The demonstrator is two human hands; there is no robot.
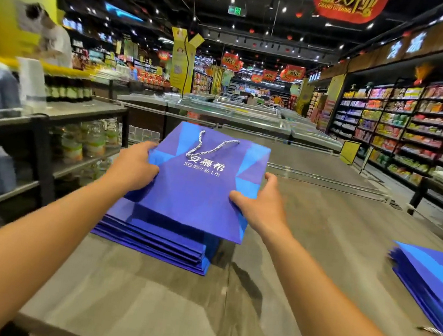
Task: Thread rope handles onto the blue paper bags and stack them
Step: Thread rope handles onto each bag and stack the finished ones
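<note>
flat blue paper bag with white printed lettering (198,181) held over the stack of flat blue paper bags (154,240) on the grey wood-grain surface (196,305), near centre. the left hand (133,167) grips the bag's left edge, fingers curled round it; the right hand (263,204) pinches the right edge, thumb on top. a twisted white-and-grey rope handle (212,147) lies threaded across the bag's far end, so this bag appears ready for stacking. a second pile of blue paper bags (430,282) sits at the right edge of the surface, well apart, with a loose rope end (434,332) just beside it; whether that pile has handles cannot be told.

step in hand, as judged: laying the finished bag on the stack. to do it well, keep the bag level, align its near and left edges with those below, lower it flat, and let the rope rest on the face rather than trapped under an edge. release both grips together to avoid skewing.
</note>
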